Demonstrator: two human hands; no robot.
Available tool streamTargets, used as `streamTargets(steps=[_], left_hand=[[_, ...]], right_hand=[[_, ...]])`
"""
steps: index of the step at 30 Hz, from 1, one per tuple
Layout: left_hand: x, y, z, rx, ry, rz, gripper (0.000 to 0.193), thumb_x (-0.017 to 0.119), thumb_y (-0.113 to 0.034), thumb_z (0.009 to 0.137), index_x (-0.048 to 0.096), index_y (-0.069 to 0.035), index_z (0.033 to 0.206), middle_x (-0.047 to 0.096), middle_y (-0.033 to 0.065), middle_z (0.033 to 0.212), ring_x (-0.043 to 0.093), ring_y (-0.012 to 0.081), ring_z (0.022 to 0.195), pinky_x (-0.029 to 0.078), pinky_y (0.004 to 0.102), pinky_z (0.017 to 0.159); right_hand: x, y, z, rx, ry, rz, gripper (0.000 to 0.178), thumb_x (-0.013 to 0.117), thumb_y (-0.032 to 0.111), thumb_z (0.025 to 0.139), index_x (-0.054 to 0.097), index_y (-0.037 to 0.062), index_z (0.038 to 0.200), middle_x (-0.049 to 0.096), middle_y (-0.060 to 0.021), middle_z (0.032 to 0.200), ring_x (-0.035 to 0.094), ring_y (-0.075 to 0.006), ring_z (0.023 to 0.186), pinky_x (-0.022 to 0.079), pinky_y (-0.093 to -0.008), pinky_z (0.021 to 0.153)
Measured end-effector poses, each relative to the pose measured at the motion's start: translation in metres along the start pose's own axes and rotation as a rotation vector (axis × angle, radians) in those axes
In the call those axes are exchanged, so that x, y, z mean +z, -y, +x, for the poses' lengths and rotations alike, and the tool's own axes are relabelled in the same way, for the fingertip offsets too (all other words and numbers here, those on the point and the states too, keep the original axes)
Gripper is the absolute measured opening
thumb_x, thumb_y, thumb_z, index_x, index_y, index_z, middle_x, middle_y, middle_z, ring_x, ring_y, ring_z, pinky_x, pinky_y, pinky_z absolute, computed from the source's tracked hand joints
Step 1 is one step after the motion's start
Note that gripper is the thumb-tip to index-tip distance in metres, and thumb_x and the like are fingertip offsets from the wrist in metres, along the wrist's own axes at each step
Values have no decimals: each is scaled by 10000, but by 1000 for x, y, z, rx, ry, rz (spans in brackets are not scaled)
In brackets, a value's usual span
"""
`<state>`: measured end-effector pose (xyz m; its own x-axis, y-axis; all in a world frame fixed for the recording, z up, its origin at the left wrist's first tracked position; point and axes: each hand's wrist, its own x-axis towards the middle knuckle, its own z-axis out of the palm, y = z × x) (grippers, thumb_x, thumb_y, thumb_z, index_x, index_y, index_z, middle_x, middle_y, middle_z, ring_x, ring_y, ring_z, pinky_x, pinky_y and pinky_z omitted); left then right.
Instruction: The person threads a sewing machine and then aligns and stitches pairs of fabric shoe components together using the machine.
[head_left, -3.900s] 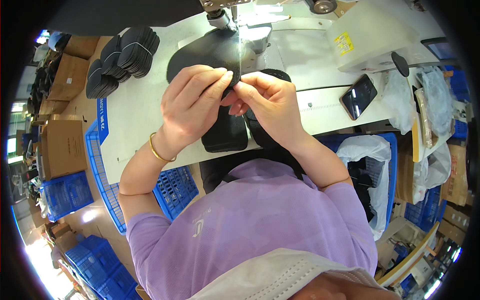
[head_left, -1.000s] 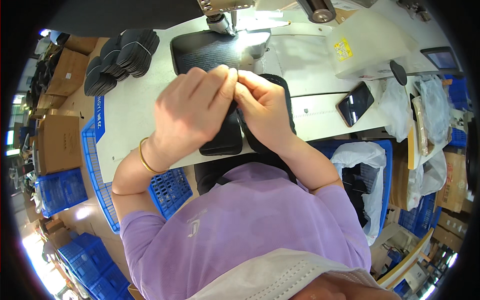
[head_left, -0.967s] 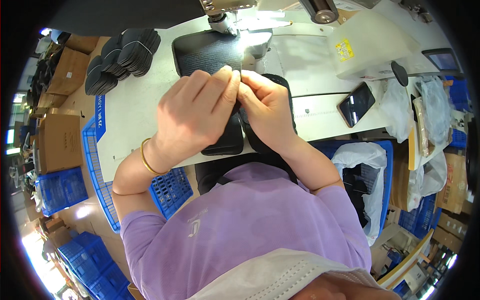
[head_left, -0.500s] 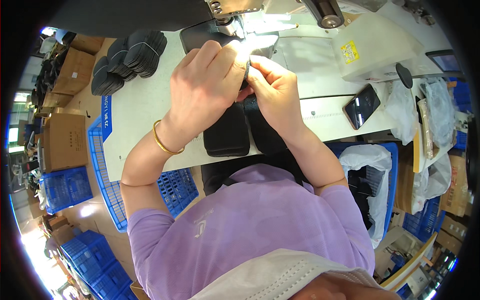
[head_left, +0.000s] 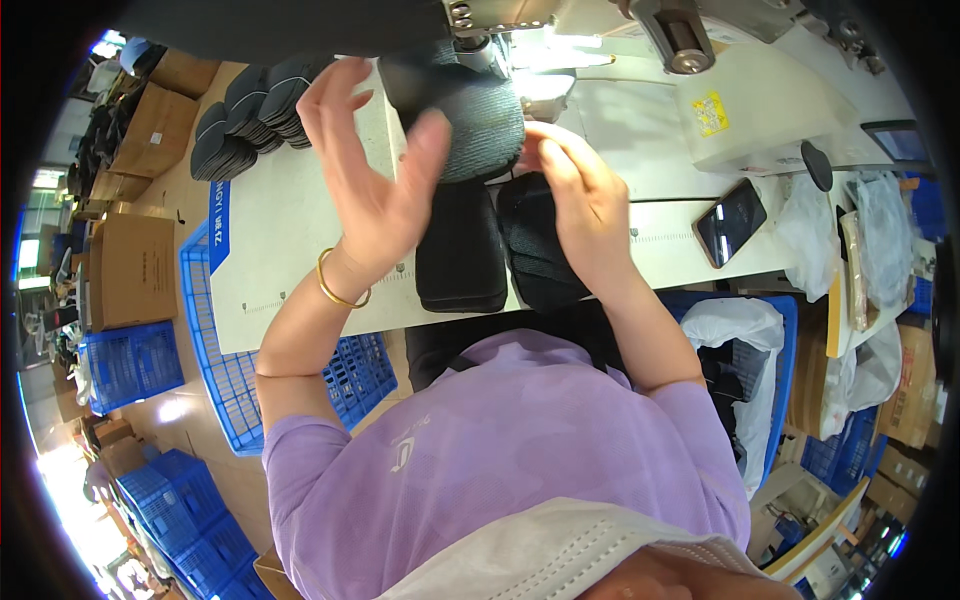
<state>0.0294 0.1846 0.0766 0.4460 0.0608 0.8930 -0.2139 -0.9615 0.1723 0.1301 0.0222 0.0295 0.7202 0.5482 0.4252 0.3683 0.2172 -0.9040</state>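
Lying beneath the metal sewing head (head_left: 480, 58), the dark ribbed piece (head_left: 485, 130) shows a coarse, corded texture and a rounded right edge. The left hand (head_left: 375, 190) is open, thumb and fingers spread well apart; its blurred thumb overlaps the piece in view, and contact there cannot be told. The right hand (head_left: 590, 205) has its thumb and forefinger at the piece's right edge; whether they are clamped on it cannot be told. Nearer the person, a smooth black oblong (head_left: 460, 250) with rounded corners lies beside a round-ended dark pad (head_left: 542, 262) with ribbing, both close to the front edge of the pale, hard tabletop (head_left: 290, 240). Pale surface opens between the left forearm and the stacked, banded bundles (head_left: 250, 110) of thin, round-ended dark pieces. To the right, a strip of tabletop runs between the right hand and the glossy phone (head_left: 733, 223), which lies at a slant.
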Motion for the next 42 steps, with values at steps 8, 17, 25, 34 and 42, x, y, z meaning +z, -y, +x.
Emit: streamTargets(steps=[8, 17, 25, 34, 42], left_hand=[[29, 69, 40, -1364, 209, -1002, 151, 594, -87, 904, 670, -11, 1009, 698, 95, 994, 663, 217, 916, 526, 366, 866], [43, 100, -3, -336, 334, 199, 320, 707, -231, 893, 613, 57, 993, 686, 150, 995, 664, 258, 878, 522, 320, 757], [-1, -29, -78, -107, 430, 426, 602, 853, -237, 705, 576, 33, 1165, 546, 214, 1209, 564, 374, 1117, 484, 419, 909], [-19, -33, -18, -1455, 30, -1171, 232, 741, -8, 826, 686, 24, 1049, 719, 96, 955, 701, 170, 824, 580, 299, 766], [-13, -41, -32, -1196, -221, -1024, 232, 730, 6, 858, 676, 3, 1084, 707, 80, 1027, 675, 144, 895, 567, 290, 833]], right_hand=[[-42, -45, -54, 53, -15, -1003, 745, 811, 379, 757, 510, -25, 1306, 530, -171, 1198, 514, -345, 1141, 416, -440, 983], [-43, -49, -63, -149, -62, -862, 713, 827, 262, 721, 516, -1, 1306, 551, -122, 1175, 501, -309, 1145, 349, -460, 1029], [-46, -47, -64, -308, -91, -1021, 536, 752, 89, 796, 548, 18, 1286, 594, -115, 1049, 546, -280, 1042, 368, -484, 1016], [-38, 14, -16, -190, 71, -114, 152, 625, -44, 881, 656, 17, 1017, 608, -63, 933, 566, -115, 786, 458, -241, 693], [-18, 22, -32, 177, 254, 183, 109, 641, -21, 872, 648, 10, 976, 622, -32, 956, 572, -81, 823, 475, -226, 679]])
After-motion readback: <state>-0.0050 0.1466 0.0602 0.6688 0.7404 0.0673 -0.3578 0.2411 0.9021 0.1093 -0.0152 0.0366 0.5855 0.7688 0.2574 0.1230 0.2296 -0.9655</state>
